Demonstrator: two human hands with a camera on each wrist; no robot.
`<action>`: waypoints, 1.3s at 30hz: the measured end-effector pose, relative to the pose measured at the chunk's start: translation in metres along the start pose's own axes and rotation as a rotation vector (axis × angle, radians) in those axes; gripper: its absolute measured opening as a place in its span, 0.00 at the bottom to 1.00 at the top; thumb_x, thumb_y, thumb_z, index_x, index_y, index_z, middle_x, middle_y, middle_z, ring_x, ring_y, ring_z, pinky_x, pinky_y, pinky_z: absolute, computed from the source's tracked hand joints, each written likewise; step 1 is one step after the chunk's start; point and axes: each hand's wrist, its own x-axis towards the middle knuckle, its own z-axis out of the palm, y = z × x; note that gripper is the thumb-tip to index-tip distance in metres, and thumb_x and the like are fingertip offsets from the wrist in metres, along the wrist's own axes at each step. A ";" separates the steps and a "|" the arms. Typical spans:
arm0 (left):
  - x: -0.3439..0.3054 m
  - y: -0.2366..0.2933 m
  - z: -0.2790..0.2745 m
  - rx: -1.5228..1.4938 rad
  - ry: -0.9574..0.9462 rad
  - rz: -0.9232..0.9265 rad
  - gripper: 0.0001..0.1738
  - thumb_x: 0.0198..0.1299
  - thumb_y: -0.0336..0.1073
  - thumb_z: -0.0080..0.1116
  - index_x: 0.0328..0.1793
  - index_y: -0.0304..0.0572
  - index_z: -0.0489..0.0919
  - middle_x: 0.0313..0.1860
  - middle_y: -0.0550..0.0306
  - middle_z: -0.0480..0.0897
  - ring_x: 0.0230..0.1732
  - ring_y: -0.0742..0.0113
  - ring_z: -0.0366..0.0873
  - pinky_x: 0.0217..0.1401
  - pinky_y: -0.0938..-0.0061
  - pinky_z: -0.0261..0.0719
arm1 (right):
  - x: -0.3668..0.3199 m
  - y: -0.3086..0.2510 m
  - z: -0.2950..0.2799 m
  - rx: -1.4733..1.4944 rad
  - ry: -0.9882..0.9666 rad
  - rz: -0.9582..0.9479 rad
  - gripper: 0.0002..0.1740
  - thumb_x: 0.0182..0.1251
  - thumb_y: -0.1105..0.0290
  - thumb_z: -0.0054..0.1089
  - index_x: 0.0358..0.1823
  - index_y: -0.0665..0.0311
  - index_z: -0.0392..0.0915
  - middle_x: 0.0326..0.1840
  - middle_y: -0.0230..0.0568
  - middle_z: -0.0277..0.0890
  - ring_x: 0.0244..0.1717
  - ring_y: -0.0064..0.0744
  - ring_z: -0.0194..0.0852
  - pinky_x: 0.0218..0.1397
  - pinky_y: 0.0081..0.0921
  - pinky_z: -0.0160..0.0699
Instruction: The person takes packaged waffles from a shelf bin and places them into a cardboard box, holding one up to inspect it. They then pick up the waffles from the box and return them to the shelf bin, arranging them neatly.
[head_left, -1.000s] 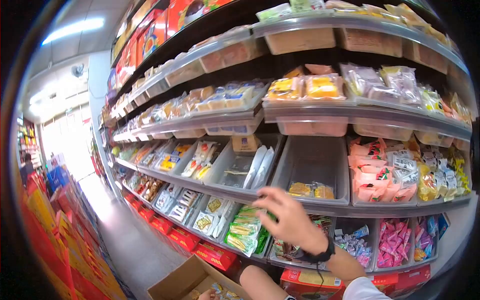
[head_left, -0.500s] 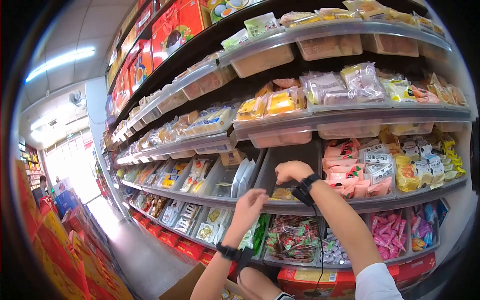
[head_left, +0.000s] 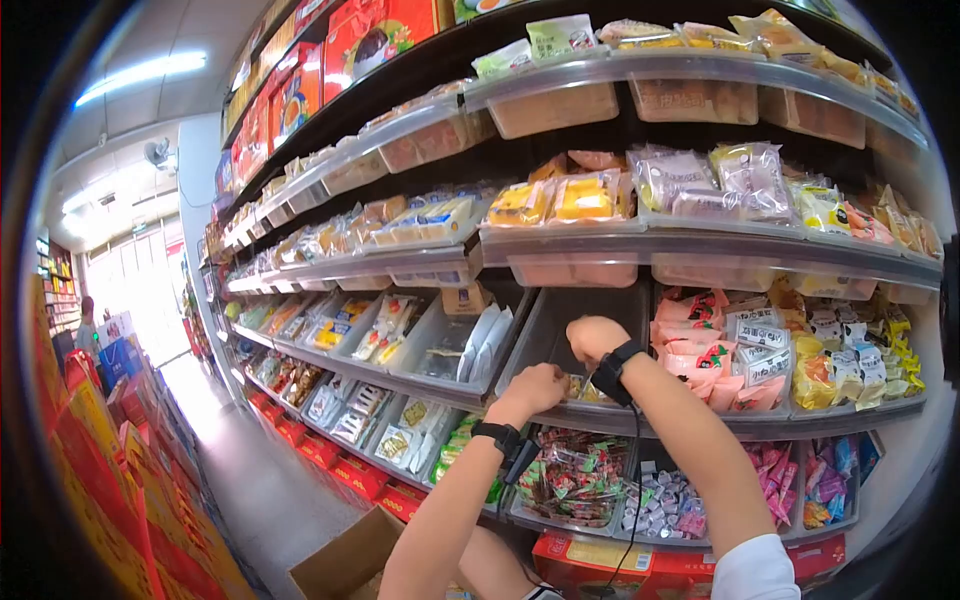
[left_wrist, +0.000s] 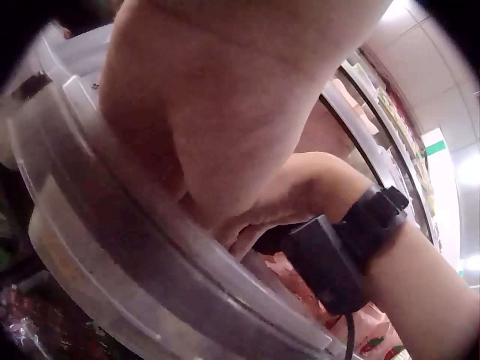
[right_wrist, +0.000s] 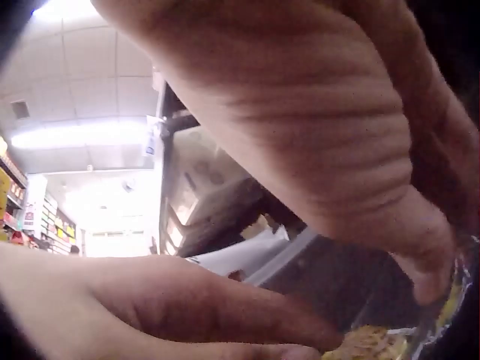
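Some yellow packets (right_wrist: 373, 344) lay at the front edge of the grey bin (head_left: 575, 306), below the right hand (head_left: 600, 341), just beside the left hand (head_left: 534, 389). Hands were apart; whether either gripped a packet could not be told. Pink packets (head_left: 690, 346) sat beyond the bin's right edge.

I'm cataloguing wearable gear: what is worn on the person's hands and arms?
The left hand and right hand are ungloved. Each wrist bears a black strap with a boxy black device. A thin black cable runs from the right one. A white sleeve shows on the right arm.
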 end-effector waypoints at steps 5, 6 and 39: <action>-0.026 -0.009 -0.009 -0.229 0.129 0.219 0.28 0.71 0.48 0.56 0.68 0.32 0.77 0.60 0.37 0.83 0.62 0.46 0.81 0.68 0.61 0.76 | -0.049 -0.040 -0.054 0.003 0.351 -0.096 0.05 0.52 0.79 0.63 0.32 0.72 0.82 0.35 0.59 0.82 0.40 0.59 0.83 0.43 0.46 0.82; -0.035 -0.013 -0.012 -0.310 0.189 0.265 0.30 0.72 0.48 0.55 0.70 0.32 0.74 0.62 0.39 0.82 0.64 0.48 0.81 0.69 0.61 0.75 | -0.058 -0.047 -0.059 -0.011 0.466 -0.158 0.05 0.55 0.79 0.62 0.33 0.71 0.81 0.36 0.56 0.81 0.40 0.58 0.81 0.44 0.46 0.81; -0.471 -0.391 0.012 -1.353 0.555 -0.907 0.28 0.76 0.55 0.52 0.67 0.39 0.76 0.54 0.58 0.84 0.49 0.74 0.83 0.45 0.76 0.82 | -0.015 -0.521 0.321 1.864 -0.837 0.056 0.17 0.73 0.68 0.65 0.57 0.63 0.71 0.42 0.29 0.79 0.38 0.14 0.74 0.37 0.16 0.71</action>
